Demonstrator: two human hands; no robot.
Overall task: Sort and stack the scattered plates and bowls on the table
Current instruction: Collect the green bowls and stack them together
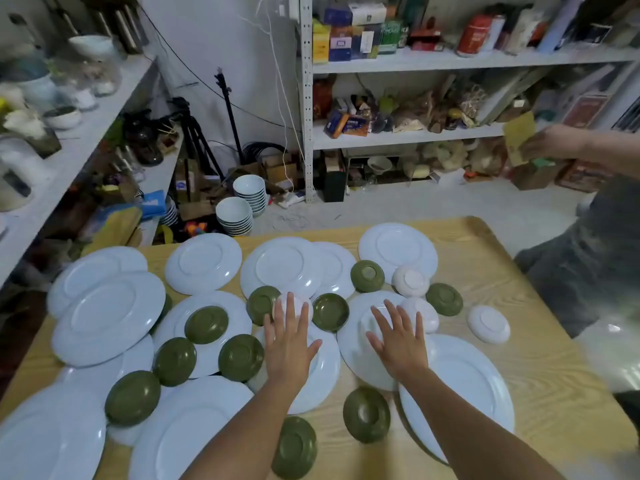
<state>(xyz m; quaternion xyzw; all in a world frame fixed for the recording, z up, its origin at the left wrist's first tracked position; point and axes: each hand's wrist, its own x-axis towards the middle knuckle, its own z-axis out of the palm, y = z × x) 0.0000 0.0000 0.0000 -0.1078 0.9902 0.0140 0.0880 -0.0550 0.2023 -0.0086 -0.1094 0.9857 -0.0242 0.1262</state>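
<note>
Two hands reach over the crockery, both with fingers straight and spread, gripping nothing. The left hand lies over a white plate, its fingertips over an upturned white bowl. The right hand lies over a second white plate. Whether either hand presses down or hovers cannot be told.

The wooden table is crowded from its left edge to past the middle. Large plates lie foot-ring up, many overlapping. The left-hand pair sits at or over the left edge; which cannot be told. Green bowls, all inverted, rest on the plates and in the gaps between them. One green bowl stands on bare wood near the front edge, between two large plates.

Open room is confined to a strip of bare wood along the right edge and the far right corner. A small white dish stands alone there, apart from its neighbours.

A second person in grey stands just beside the right edge, holding a yellowish card up near the shelving. On the floor beyond the far edge stand two stacks of white bowls.
</note>
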